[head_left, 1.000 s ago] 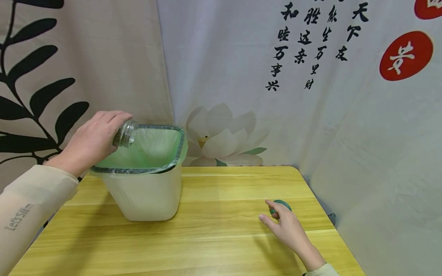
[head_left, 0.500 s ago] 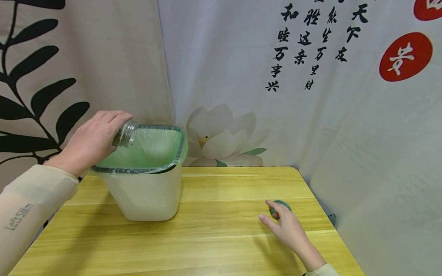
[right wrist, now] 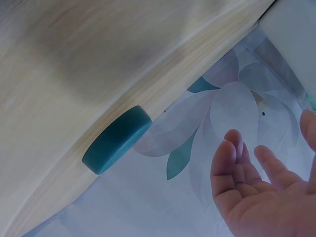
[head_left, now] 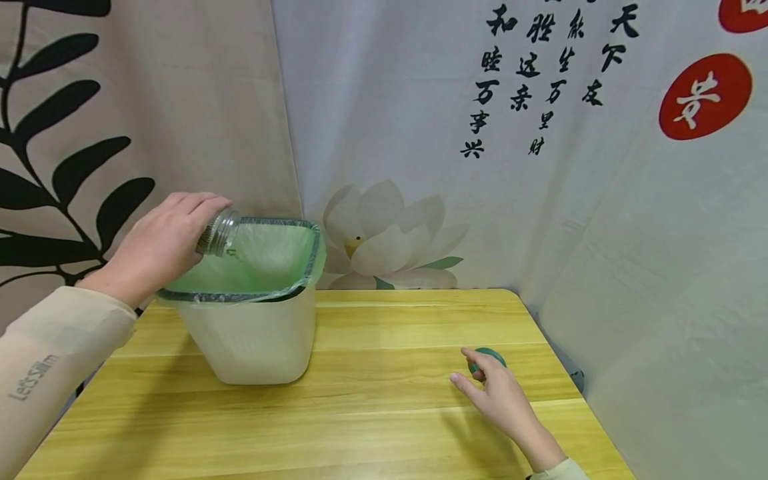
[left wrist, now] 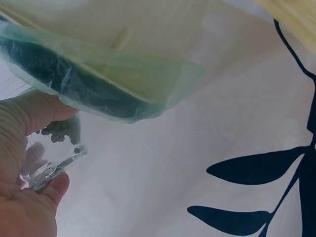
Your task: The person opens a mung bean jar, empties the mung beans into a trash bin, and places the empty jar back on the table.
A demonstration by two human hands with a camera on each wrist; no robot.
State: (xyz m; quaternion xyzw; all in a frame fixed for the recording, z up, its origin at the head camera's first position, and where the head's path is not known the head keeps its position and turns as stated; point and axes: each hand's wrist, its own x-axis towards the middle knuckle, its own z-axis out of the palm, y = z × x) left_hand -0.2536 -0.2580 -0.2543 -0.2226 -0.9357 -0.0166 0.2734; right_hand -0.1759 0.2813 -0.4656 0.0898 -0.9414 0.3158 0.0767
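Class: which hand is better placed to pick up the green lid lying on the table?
Probably right: the right hand rests open beside the green lid; the left hand holds a glass jar over the bin.

Light even and soft; my arms throw faint shadows on the table (head_left: 384,413). Head view sharp, bowed at edges; both wrist views slightly blurred.

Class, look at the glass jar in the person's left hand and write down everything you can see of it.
The jar is small and of clear glass, with a threaded neck and no lid on it. It is tipped, mouth pointing over the open top of the bin with its green liner. The left hand grips its body, hiding most of it. The left wrist view shows small dark bits inside.
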